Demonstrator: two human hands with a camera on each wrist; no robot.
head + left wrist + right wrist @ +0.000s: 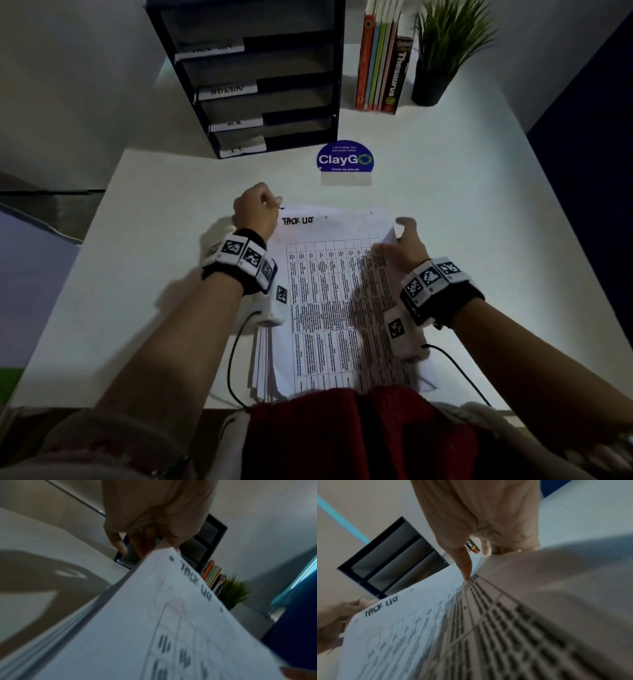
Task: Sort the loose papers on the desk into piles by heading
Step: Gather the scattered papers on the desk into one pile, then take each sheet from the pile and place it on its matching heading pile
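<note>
A stack of printed papers (322, 308) is held near the white desk's (137, 240) front edge. Its top sheet carries a table and a handwritten heading (297, 221). My left hand (258, 209) grips the stack's far left corner; in the left wrist view its fingers (145, 538) curl round the corner of the stack (154, 628). My right hand (404, 243) pinches the right edge of a loose sheet (376, 291) that curls up off the pile. In the right wrist view the thumb (465, 566) presses that curled sheet (556, 588) beside the headed page (402, 628).
A black tray rack (260, 78) with labelled tiers stands at the back left of the desk. Upright books (380, 61) and a potted plant (442, 51) are at the back right. A blue ClayGo sticker (345, 159) lies just beyond the papers.
</note>
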